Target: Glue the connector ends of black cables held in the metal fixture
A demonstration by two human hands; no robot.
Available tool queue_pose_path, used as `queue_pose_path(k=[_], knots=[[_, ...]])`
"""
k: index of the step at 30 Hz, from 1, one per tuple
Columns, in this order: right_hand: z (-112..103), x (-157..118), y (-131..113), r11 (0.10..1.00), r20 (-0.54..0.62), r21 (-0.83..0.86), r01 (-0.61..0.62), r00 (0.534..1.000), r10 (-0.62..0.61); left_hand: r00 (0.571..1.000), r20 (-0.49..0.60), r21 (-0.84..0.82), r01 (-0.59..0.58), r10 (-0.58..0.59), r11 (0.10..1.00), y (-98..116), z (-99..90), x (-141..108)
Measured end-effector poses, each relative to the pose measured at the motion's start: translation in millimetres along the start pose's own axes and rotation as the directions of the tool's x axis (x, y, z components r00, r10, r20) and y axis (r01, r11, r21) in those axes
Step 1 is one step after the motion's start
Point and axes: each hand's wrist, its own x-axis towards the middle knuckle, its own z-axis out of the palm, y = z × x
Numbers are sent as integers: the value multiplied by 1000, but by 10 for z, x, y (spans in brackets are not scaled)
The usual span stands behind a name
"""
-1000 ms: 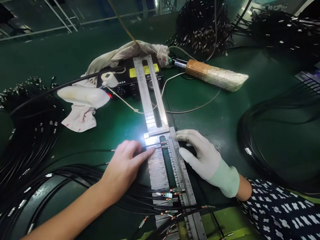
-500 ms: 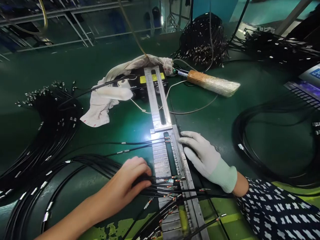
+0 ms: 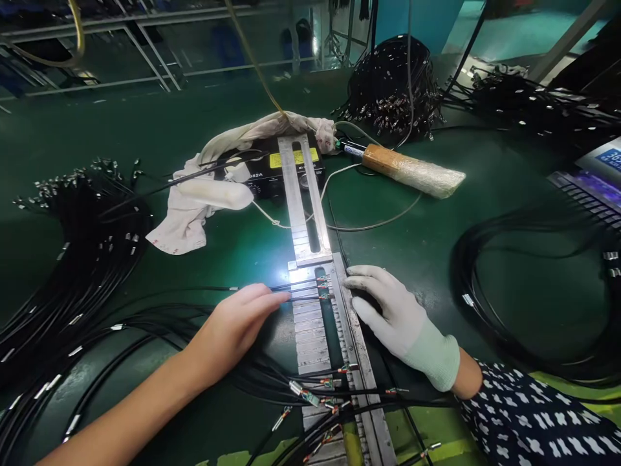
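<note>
My bare left hand pinches a thin black cable at the left edge of a long slotted metal fixture. That cable lies across the fixture below two others, its stripped end over the long central slot. My right hand, in a white glove with a pale green cuff, rests with fingers stretched out against the fixture's right rail. It grips nothing that I can see. Lower down, several loose cables with coloured wire ends and metal connectors lie across the fixture.
Beyond the fixture stands a black box with a yellow label, partly under a white cloth. A tool with a wrapped handle lies to its right. Black cable bundles lie left and far back; a coil lies right.
My left hand has moved up and away from the lower bundle, bringing a cable to the upper part of the fixture beside the two there. My right hand stays at the rail.
</note>
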Motion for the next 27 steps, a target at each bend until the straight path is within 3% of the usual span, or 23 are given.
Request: queue_pose_path(k=[10,18,23,27], knots=[[-19,14,-17,1000,15,18,-21,1000,21,993,110,79,-45,37,996,4,-87,87],[-20,30,-27,999,15,11,-33,999,33,987,147,22,-68,64,997,-44,-62,124],[-26,28,-26,1000,15,21,-20,1000,20,994,5,346,-107,112,932,-13,82,-45],[-18,45,-25,999,-9,35,-11,1000,12,995,61,409,-102,84,907,30,121,-142]])
